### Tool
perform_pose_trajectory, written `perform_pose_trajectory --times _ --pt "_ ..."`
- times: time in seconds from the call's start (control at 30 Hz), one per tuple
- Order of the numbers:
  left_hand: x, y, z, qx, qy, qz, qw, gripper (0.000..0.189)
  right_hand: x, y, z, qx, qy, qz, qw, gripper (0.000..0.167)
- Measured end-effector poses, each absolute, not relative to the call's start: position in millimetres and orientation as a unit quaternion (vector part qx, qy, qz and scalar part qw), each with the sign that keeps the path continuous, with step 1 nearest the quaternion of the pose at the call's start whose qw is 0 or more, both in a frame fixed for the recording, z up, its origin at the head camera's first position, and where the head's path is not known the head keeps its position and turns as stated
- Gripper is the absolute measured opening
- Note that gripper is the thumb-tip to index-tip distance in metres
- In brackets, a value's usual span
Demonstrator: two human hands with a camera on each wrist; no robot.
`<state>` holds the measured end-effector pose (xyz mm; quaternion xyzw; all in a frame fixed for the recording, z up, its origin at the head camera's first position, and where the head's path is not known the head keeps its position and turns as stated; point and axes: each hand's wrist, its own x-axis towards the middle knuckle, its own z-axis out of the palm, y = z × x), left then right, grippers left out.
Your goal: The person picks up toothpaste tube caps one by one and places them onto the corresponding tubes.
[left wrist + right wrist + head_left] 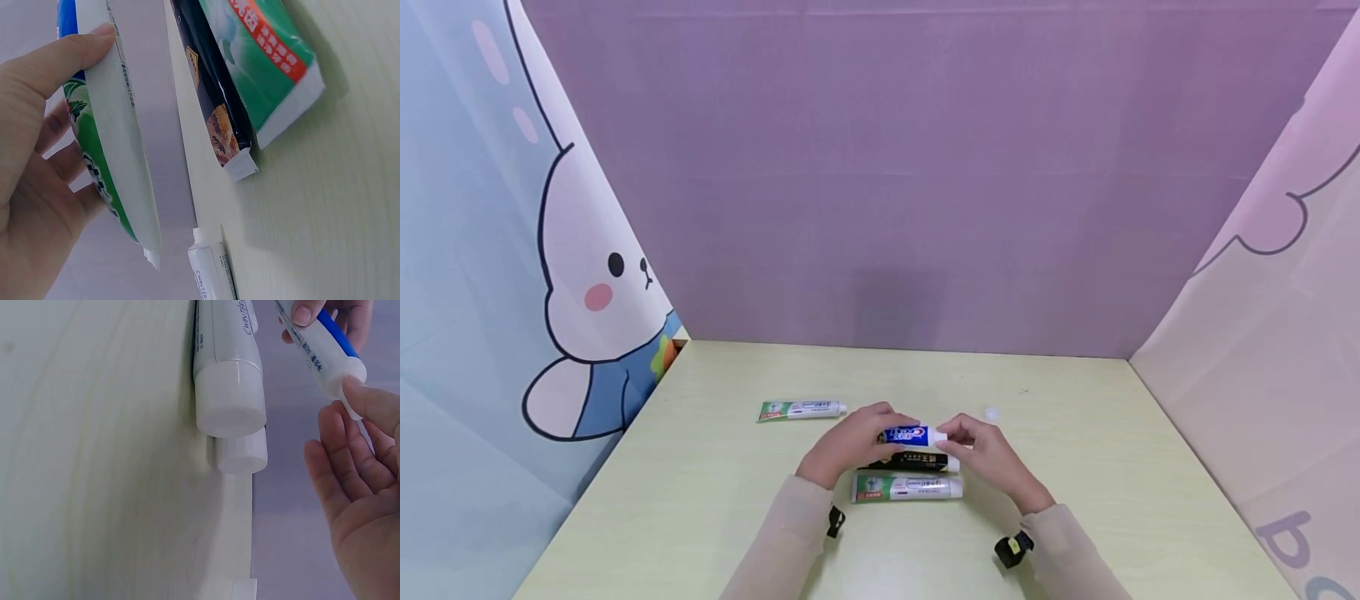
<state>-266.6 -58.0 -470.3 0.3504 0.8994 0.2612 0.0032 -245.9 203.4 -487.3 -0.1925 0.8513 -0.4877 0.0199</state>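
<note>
A blue, white and green toothpaste tube (907, 435) is held above the table in my left hand (853, 442), thumb on one face and fingers behind. At its white cap end, my right hand (988, 450) pinches the narrow white cap (351, 409) between thumb and fingers; the fingers partly hide it. Below the held tube lies a black toothpaste tube (917, 462) with a white cap. Nearer to me is a capped green and white tube (917, 488), parallel to the black one.
Farther back on the left lies another green and white tube (801, 409), its threaded nozzle (199, 235) bare. A loose white cap (992, 414) sits on the pale table (1075, 417) beyond my right hand. A purple backdrop (910, 167) stands behind.
</note>
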Motion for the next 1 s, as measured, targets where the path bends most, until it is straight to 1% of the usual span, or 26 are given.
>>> perform_pose_trajectory --times 0.23,0.33,0.57,0.9,1.0 --pt "-265.2 -57.1 -469.7 0.341 0.904 0.257 -0.003 0.043 -244.8 203.3 -486.8 -0.198 0.843 -0.500 0.025 0.020" --pt "-265.3 -56.6 -470.2 0.337 0.905 0.259 -0.001 0.044 -244.3 203.0 -486.0 -0.202 0.839 -0.505 0.020 0.018" --pt "-268.6 -59.7 -471.3 0.324 0.904 0.278 0.001 0.047 -244.2 205.5 -485.7 -0.214 0.823 -0.526 -0.013 0.018" --pt "-271.1 -90.7 -474.7 0.310 0.911 0.269 -0.046 0.048 -248.5 217.6 -489.5 -0.176 0.837 -0.518 -0.032 0.015" --pt "-272.2 -100.0 -475.1 0.302 0.912 0.275 -0.043 0.049 -241.9 216.8 -476.0 -0.173 0.836 -0.520 -0.024 0.016"
